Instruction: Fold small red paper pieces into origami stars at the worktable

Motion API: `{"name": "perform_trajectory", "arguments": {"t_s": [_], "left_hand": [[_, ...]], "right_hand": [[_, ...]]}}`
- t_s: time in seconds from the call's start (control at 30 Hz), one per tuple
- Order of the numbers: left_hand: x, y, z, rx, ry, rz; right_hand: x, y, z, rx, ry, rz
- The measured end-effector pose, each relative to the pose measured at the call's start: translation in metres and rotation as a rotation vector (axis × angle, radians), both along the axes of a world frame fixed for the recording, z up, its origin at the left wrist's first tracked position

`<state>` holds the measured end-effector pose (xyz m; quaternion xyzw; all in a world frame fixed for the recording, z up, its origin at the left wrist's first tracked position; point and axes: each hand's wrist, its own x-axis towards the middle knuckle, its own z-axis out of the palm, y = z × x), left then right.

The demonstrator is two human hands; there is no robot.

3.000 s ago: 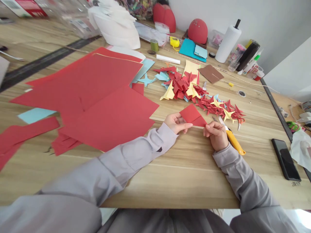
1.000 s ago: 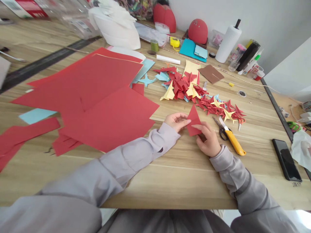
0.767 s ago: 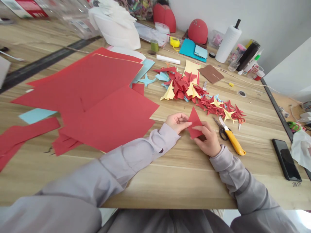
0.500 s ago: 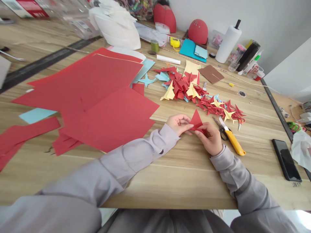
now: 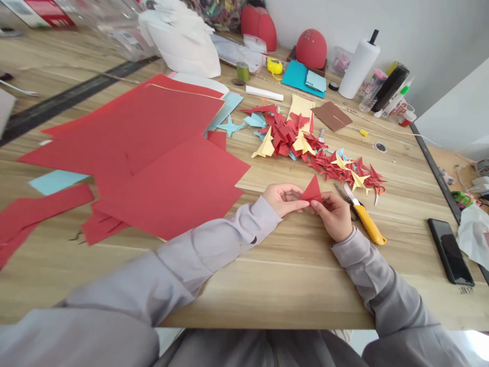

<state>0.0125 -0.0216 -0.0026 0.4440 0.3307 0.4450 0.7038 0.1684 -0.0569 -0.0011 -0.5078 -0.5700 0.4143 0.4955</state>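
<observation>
Head view. The left hand (image 5: 283, 200) pinches the near left part of a small folded piece of red paper (image 5: 312, 188) between thumb and fingers. The right hand (image 5: 336, 215) pinches the same piece at its near right part. The two thumb tips are close together at its near edge; whether they touch cannot be told. The piece stands out between the hands as a triangle, its point directed away from the person. Its underside is hidden by the fingers. Both hands are above the wooden table (image 5: 267, 285).

Just right of the grip is a knife with a yellow handle (image 5: 369, 223), its blade directed away from the person. A pair of scissors (image 5: 352, 210) lies alongside it, partly hidden. Well apart, farther right, lies a black phone (image 5: 450, 251).

Directly beyond the grip is a pile of folded paper shapes (image 5: 281, 136), mostly red, with some cream and blue. It extends towards the far right of the grip. Beyond the pile are a cream sheet (image 5: 300, 105), a brown sheet (image 5: 330, 116) and a white roll (image 5: 264, 94).

Left of the grip, large red sheets (image 5: 171, 178) lie overlapping. Red strips (image 5: 46, 209) lie farther left. A blue star shape (image 5: 229, 126) lies beyond and left of the grip, near the large sheets.
</observation>
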Motion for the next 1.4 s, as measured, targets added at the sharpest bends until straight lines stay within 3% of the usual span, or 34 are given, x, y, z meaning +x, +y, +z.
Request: {"name": "perform_trajectory", "arguments": {"t_s": [0.33,0.97,1.17,1.4], "left_hand": [[-0.0015,0.0037,-0.0039,0.027,0.071,-0.050],[-0.0014,0.0027,0.0003,-0.033,0.042,0.023],[-0.0005,0.0001,-0.0012,0.022,0.032,0.042],[-0.0017,0.0046,-0.0040,0.020,0.064,-0.006]], "right_hand": [[0.0010,0.0011,-0.0023,-0.031,0.017,-0.023],[0.0018,0.0022,0.0001,-0.037,0.046,-0.027],[0.0024,0.0026,-0.0018,-0.039,0.037,-0.034],[0.0022,0.0020,-0.0017,-0.039,0.032,-0.034]]}}
